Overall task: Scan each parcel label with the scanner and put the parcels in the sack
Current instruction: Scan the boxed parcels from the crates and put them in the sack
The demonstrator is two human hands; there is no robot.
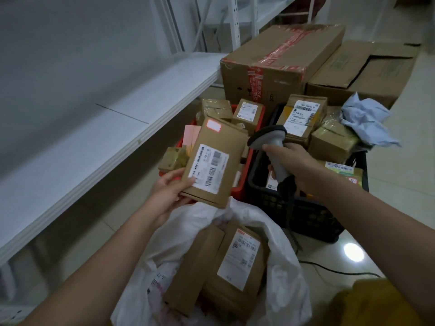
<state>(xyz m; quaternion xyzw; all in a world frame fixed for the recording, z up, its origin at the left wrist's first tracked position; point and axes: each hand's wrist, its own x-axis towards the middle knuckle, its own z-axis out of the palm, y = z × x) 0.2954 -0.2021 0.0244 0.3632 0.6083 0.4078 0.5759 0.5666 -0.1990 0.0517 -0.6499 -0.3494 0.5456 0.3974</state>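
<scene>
Tiled floor by white shelf, left hand grips labelled parcel above open sack, right hand grips scanner over black crate.

label text on held parcel blurred, unreadable; sack cut off at bottom edge; scanner handle partly hidden by right hand.

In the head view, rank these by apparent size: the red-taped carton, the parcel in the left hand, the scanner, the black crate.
1. Red-taped carton, though it sits farthest back.
2. Black crate, partly hidden, so unsure against the carton.
3. Parcel held by the left hand.
4. Scanner in the right hand.
</scene>
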